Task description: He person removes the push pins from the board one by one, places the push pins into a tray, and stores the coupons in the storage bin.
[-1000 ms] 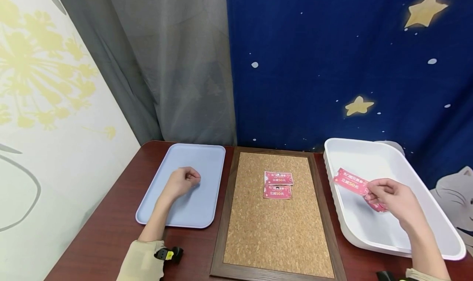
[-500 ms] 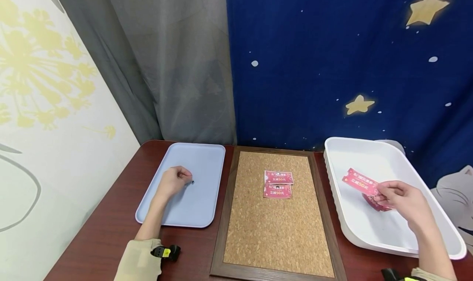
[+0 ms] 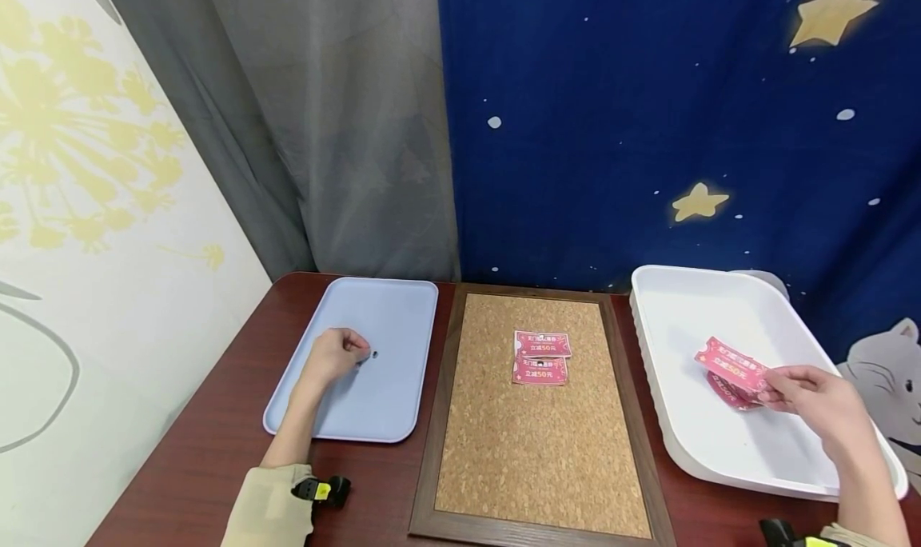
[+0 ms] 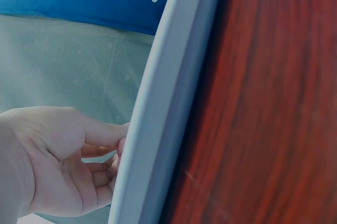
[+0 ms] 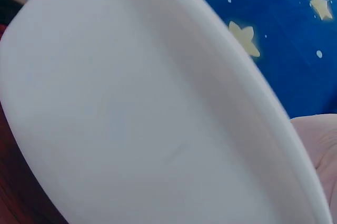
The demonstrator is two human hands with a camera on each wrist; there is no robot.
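Head: high, facing forward and down over bench (image 3: 201, 451). Left wrist: close by tray (image 4: 158, 98); right wrist: close by bin (image 5: 105, 103). All share blue curtain (image 3: 612, 131).

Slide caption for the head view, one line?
Right hand holds a pink coupon at the white bin; left hand at the blue tray; corkboard between bears two other coupons.

Left hand (image 4: 58, 161): tray rim (image 4: 162, 98) hides fingertips; we can't confirm a grip. Dark speck (image 3: 375, 354), too small to name. We get right hand (image 5: 324, 139) cut off in wrist view; lower coupon (image 3: 727, 393) partly behind held coupon (image 3: 731, 363).
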